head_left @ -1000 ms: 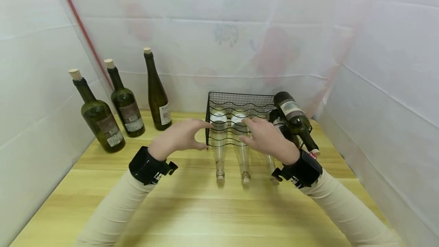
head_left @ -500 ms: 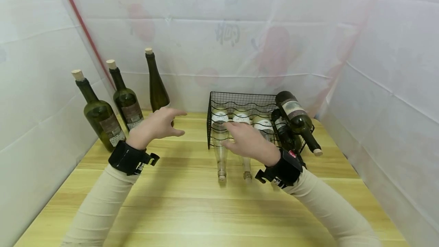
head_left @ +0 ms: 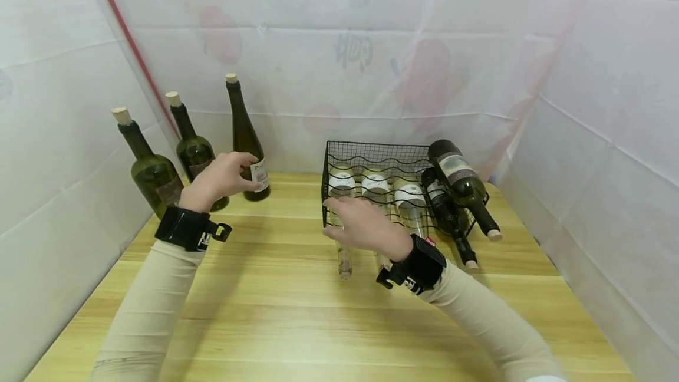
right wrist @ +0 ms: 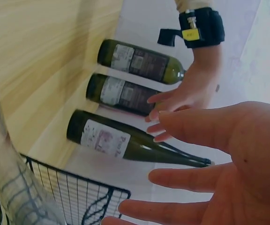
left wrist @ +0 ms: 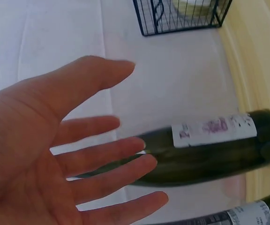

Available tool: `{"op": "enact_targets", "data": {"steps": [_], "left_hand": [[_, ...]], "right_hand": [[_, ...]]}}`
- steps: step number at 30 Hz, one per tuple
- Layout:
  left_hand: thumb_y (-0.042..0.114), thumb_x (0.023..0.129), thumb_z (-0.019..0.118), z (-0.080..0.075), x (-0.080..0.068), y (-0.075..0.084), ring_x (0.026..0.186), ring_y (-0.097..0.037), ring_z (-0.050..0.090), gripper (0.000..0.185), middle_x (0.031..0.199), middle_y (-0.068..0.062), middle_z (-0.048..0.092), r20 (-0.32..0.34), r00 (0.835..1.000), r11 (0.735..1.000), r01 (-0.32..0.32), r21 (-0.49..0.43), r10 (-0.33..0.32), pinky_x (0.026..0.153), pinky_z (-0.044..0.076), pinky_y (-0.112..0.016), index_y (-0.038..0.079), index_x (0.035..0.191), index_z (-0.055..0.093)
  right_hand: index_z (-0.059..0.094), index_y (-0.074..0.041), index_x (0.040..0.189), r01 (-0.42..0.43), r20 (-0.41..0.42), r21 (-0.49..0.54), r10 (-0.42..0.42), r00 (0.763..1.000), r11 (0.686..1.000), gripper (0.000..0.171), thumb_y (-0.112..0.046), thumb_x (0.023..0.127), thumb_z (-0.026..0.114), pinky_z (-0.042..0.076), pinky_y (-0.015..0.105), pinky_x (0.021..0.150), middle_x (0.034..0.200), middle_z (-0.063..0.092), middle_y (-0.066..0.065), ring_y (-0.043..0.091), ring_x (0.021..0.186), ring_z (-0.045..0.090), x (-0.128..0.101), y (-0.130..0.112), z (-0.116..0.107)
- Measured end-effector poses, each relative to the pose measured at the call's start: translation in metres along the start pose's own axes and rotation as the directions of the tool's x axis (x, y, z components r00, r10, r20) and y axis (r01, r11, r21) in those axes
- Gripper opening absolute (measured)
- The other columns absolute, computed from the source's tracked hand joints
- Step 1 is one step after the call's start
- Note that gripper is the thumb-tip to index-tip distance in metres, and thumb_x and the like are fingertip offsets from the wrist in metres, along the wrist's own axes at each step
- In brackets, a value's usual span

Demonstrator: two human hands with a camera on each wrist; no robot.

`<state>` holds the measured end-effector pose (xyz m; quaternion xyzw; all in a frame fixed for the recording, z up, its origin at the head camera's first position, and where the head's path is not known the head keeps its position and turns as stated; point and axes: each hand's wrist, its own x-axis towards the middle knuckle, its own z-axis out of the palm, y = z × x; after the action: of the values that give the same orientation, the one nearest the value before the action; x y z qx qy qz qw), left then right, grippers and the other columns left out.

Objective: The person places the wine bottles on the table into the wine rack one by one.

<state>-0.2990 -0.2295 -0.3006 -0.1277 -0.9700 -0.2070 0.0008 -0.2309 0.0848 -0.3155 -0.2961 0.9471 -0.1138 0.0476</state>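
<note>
Beside the tall slim green wine bottle, my left hand is held with fingers extended and thumb apart. In the left wrist view the fingers overlap the bottle's shoulder; whether they touch it I cannot tell. That bottle stands upright, corked, with a white label. My right hand hovers over the left front of the black wire wine rack, its thumb and fingers spread around nothing. It partly hides the clear bottles lying in the rack, necks toward me.
Two broader green wine bottles, one nearer and one farther, stand corked at the left. At the rack's right end lies a dark bottle, with another green bottle resting above it. White sheeting encloses the wooden table.
From above the rack's left side, my left hand has moved left to the slim bottle. My right hand has shifted left over the rack, uncovering the dark bottle's neck. The bottles have stayed put.
</note>
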Motion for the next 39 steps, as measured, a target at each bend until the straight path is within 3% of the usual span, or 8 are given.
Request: {"op": "enact_targets", "data": {"steps": [9, 13, 18, 23, 26, 32, 36, 39], "left_hand": [[0.038, 0.096, 0.071, -0.010, 0.019, -0.016, 0.134, -0.054, 0.047, 0.090, 0.152, -0.038, 0.043, -0.046, 0.984, 0.983, 0.169, -0.077, -0.173, 0.108, 0.047, -0.064, -0.007, 0.160, 0.025], [0.039, 0.097, 0.069, -0.013, 0.027, -0.017, 0.123, -0.055, 0.052, 0.083, 0.144, -0.039, 0.046, -0.059, 0.973, 0.972, 0.216, -0.096, -0.222, 0.097, 0.051, -0.063, -0.012, 0.153, 0.034], [0.042, 0.097, 0.068, -0.015, 0.037, -0.019, 0.115, -0.052, 0.051, 0.079, 0.137, -0.037, 0.047, -0.060, 0.962, 0.957, 0.259, -0.131, -0.268, 0.088, 0.049, -0.061, -0.013, 0.146, 0.040], [0.046, 0.096, 0.068, -0.011, 0.048, -0.026, 0.141, -0.058, 0.034, 0.102, 0.160, -0.039, 0.026, -0.058, 0.953, 0.938, 0.279, -0.206, -0.296, 0.109, 0.040, -0.072, -0.009, 0.161, 0.013], [0.046, 0.095, 0.070, -0.006, 0.054, -0.032, 0.144, -0.057, 0.032, 0.107, 0.163, -0.038, 0.022, -0.069, 0.944, 0.916, 0.293, -0.275, -0.323, 0.114, 0.037, -0.072, -0.007, 0.162, 0.005], [0.041, 0.092, 0.075, 0.005, 0.063, -0.050, 0.129, -0.051, 0.051, 0.101, 0.154, -0.035, 0.040, -0.136, 0.926, 0.883, 0.279, -0.378, -0.352, 0.104, 0.051, -0.063, -0.005, 0.161, 0.016], [0.038, 0.092, 0.077, 0.011, 0.067, -0.057, 0.123, -0.050, 0.056, 0.095, 0.150, -0.034, 0.045, -0.128, 0.938, 0.869, 0.240, -0.433, -0.322, 0.096, 0.057, -0.061, -0.004, 0.160, 0.025], [0.038, 0.092, 0.077, 0.016, 0.070, -0.061, 0.130, -0.052, 0.052, 0.098, 0.154, -0.034, 0.041, -0.080, 0.951, 0.853, 0.229, -0.468, -0.299, 0.097, 0.056, -0.063, 0.000, 0.163, 0.021]], "right_hand": [[0.045, -0.013, 0.154, 0.047, 0.055, 0.069, -0.050, 0.997, 0.997, 0.060, -0.039, 0.103, 0.063, 0.054, 0.040, 0.105, 0.148, 0.060, 0.010, 0.028, 0.126, 0.063, 0.008, -0.005, 0.012], [0.050, -0.012, 0.151, 0.079, 0.049, 0.082, -0.083, 0.995, 0.994, 0.056, -0.037, 0.103, 0.064, 0.057, 0.038, 0.094, 0.142, 0.064, 0.010, 0.025, 0.113, 0.068, 0.011, -0.005, 0.018], [0.055, -0.011, 0.147, 0.105, 0.026, 0.064, -0.107, 0.994, 0.992, 0.054, -0.037, 0.101, 0.066, 0.058, 0.040, 0.096, 0.139, 0.066, 0.010, 0.027, 0.118, 0.067, 0.014, -0.002, 0.023], [0.056, -0.012, 0.146, 0.099, 0.025, 0.050, -0.101, 0.995, 0.994, 0.053, -0.038, 0.101, 0.066, 0.058, 0.032, 0.083, 0.140, 0.066, 0.010, 0.027, 0.121, 0.066, 0.015, 0.000, 0.027], [0.056, -0.013, 0.147, 0.095, 0.037, 0.046, -0.096, 0.995, 0.994, 0.053, -0.039, 0.102, 0.065, 0.058, 0.032, 0.083, 0.143, 0.065, 0.009, 0.026, 0.124, 0.065, 0.015, -0.001, 0.027], [0.055, -0.012, 0.147, 0.098, 0.055, 0.062, -0.101, 0.993, 0.993, 0.052, -0.037, 0.102, 0.065, 0.059, 0.034, 0.088, 0.146, 0.062, 0.010, 0.026, 0.121, 0.066, 0.013, -0.004, 0.026], [0.055, -0.012, 0.147, 0.093, 0.056, 0.058, -0.097, 0.994, 0.994, 0.052, -0.036, 0.102, 0.066, 0.054, 0.026, 0.073, 0.145, 0.063, 0.011, 0.025, 0.115, 0.068, 0.013, -0.002, 0.025], [0.055, -0.012, 0.147, 0.078, 0.063, 0.060, -0.082, 0.995, 0.995, 0.053, -0.036, 0.101, 0.066, 0.056, 0.025, 0.072, 0.146, 0.062, 0.011, 0.026, 0.118, 0.068, 0.013, -0.002, 0.025]]}}
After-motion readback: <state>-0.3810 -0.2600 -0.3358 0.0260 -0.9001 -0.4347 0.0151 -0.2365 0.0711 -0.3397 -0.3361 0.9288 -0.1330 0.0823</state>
